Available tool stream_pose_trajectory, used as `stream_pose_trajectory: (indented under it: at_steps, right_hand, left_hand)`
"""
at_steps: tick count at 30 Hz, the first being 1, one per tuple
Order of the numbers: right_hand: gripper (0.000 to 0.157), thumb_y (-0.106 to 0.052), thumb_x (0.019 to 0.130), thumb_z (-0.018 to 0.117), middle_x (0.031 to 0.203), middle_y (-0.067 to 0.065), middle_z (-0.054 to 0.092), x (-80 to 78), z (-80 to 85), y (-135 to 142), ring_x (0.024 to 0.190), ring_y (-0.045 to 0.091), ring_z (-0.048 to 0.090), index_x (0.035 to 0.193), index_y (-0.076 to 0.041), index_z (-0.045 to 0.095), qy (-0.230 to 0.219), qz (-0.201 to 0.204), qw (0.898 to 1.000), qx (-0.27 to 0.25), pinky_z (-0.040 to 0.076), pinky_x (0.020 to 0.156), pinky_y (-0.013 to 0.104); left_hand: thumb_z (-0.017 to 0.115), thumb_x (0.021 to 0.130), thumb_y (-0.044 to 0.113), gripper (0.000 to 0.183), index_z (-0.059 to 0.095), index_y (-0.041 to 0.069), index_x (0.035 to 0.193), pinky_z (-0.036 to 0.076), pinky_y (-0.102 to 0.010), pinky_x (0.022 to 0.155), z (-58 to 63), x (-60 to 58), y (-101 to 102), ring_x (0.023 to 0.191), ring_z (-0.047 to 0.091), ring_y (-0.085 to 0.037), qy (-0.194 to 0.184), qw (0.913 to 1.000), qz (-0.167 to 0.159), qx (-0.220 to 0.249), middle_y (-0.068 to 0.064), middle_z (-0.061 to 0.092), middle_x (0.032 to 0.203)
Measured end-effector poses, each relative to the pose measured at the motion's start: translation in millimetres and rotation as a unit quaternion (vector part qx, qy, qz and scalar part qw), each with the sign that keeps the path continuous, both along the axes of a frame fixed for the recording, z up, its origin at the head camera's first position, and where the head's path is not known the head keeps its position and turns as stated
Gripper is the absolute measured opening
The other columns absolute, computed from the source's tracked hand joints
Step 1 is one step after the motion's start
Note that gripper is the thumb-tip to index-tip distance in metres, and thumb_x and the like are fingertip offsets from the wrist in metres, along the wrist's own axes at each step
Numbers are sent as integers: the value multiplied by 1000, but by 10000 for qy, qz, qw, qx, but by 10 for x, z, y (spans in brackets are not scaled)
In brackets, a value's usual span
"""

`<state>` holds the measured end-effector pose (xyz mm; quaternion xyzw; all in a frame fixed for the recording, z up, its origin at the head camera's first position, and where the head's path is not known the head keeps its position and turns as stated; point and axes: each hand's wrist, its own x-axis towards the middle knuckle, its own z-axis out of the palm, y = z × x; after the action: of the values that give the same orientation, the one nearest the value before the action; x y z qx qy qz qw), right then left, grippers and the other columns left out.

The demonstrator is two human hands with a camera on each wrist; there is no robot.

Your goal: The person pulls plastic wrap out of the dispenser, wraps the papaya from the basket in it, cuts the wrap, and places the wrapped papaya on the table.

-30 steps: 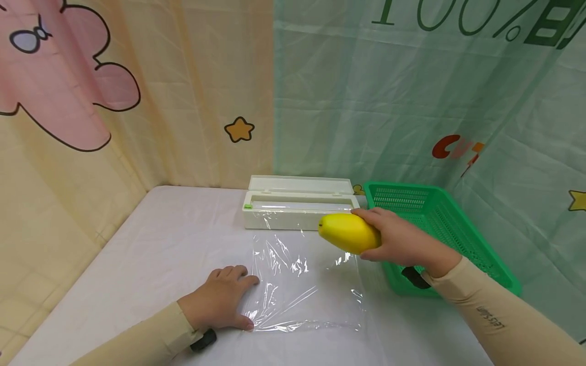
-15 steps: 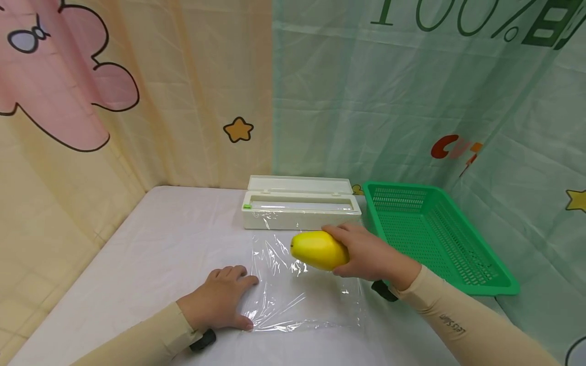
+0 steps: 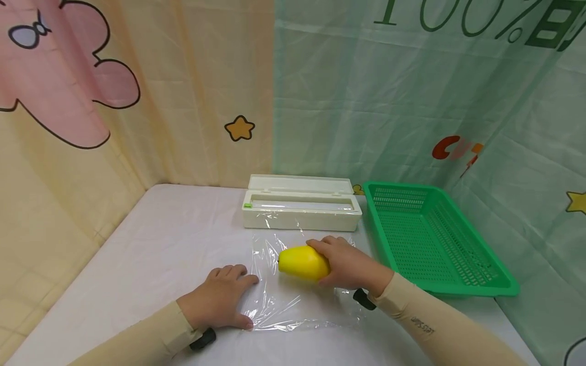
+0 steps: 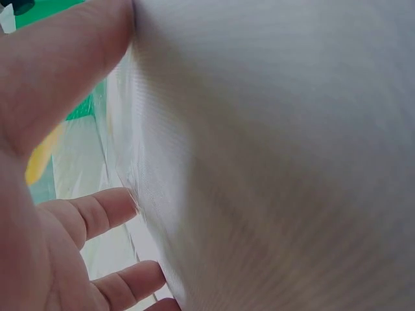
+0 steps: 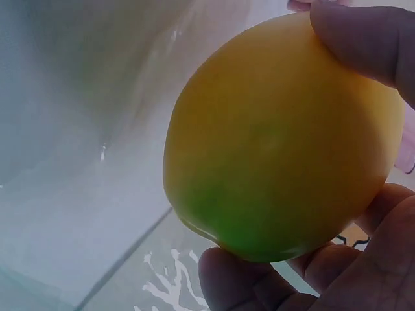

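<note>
A yellow papaya with a green patch at one end is gripped in my right hand, thumb on one side and fingers on the other. It lies over a sheet of cling film spread on the table; whether it touches the film I cannot tell. My left hand rests on the table at the film's left edge, fingers spread, thumb by the near left corner. In the left wrist view, the thumb and fingertips meet the surface. The right wrist view shows the papaya between thumb and fingers.
Behind the film stands a white cling film dispenser, its lid raised, with a green cutter slider at the left. A green plastic basket sits at the right. Printed curtains enclose the white-covered table.
My right hand has carried the papaya leftward and down from beside the basket to over the middle of the film. The left hand has stayed in place.
</note>
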<state>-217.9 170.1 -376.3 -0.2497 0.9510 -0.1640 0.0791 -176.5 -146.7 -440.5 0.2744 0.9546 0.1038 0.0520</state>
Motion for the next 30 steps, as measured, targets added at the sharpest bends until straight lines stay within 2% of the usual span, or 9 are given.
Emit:
stream_pose_trajectory:
  at_steps: [6, 14, 30]
  right_hand:
    - [87, -18, 77, 92, 135, 8, 61, -36, -116, -33, 118, 28, 53, 154, -17, 52, -239, -73, 9997, 67, 53, 100, 50]
    - [87, -18, 76, 91, 136, 10, 61, -70, -205, -43, 118, 30, 54, 154, -16, 52, -297, 109, 9995, 35, 53, 98, 50]
    - [89, -20, 77, 93, 144, 11, 59, -94, -218, -61, 128, 33, 52, 155, -13, 51, -537, 55, 9984, -192, 51, 105, 53]
  left_hand:
    - [92, 67, 62, 91, 61, 18, 141, 40, -61, 109, -7, -19, -3, 130, 53, -37, -30, 10000, 48, -59, -15, 56, 139]
    - [93, 66, 61, 91, 61, 20, 141, 40, -61, 110, 0, -23, 14, 131, 52, -37, -110, 9998, 137, -85, -15, 56, 140]
    - [93, 65, 63, 93, 61, 20, 141, 41, -61, 109, 4, -29, 19, 130, 52, -37, -103, 9998, 156, -106, -15, 56, 139]
